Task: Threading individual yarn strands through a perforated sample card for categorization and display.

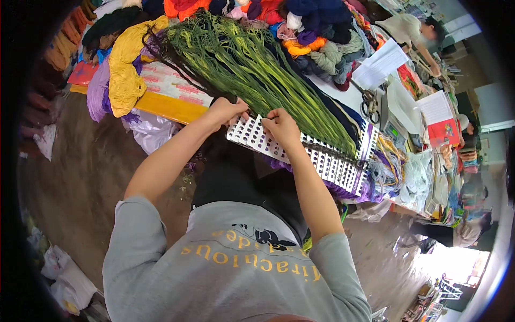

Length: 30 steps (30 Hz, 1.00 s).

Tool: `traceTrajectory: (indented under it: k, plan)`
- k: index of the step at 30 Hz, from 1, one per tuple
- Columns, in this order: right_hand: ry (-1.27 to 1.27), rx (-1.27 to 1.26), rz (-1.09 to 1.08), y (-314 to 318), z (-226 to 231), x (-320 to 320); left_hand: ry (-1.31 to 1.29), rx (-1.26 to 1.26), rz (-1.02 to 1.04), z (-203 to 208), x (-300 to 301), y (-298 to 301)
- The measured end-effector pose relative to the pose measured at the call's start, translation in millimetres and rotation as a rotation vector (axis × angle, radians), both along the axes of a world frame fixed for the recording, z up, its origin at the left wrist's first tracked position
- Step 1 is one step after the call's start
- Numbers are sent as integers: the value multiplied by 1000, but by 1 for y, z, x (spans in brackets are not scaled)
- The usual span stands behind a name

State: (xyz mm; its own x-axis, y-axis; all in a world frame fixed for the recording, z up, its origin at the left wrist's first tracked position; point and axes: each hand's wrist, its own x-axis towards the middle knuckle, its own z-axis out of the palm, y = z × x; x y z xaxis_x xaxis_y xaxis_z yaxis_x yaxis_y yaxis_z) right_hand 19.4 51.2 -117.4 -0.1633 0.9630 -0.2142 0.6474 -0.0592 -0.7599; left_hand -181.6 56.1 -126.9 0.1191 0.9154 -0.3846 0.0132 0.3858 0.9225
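My left hand [229, 111] is closed on a bundle of dark brown yarn [185, 68], which trails back to the far left over the table. Beside it, my right hand [281, 127] pinches the upper edge of a white card [248, 134] punched with rows of round holes. The card lies along the near table edge, and its right part carries strands threaded through or laid across the holes. Long green and yellow-green yarn [252, 75] spreads behind the card, with dark navy strands along its right side. The exact fingertip contact is too small to make out.
A yellow skein [126, 70] hangs over the table's left end, beside a lilac one [98, 91]. Many coloured skeins are heaped at the back. Scissors [370, 104], a scale [396, 121] and paper sheets [380, 64] lie to the right. Another person [407, 32] leans in at far right.
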Motion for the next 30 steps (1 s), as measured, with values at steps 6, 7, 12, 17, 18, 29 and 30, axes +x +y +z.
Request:
traceTrajectory:
  k: [6,7,12,17,18,29,30]
  plan:
    - [-53,51,-20,-9,9,-2,-5,-40,-22,1,10,-5]
    - [-89,85,-20,-12,12,-3,-20,-50,-26,-2,8,-3]
    - [-225,234,-14,-21,13,-10,-727,-117,-111,64,-67,13]
    - [8,430,-168,-28,3,-8,-508,-110,-254,68,-27,7]
    - [118,339,-202,-27,5,-7,-357,-84,-370,57,-9,2]
    - [-375,461,19,-31,11,-27,-617,-233,115,47,-113,47]
    - [-376,460,11,-30,11,-24,-704,-262,46,59,-123,49]
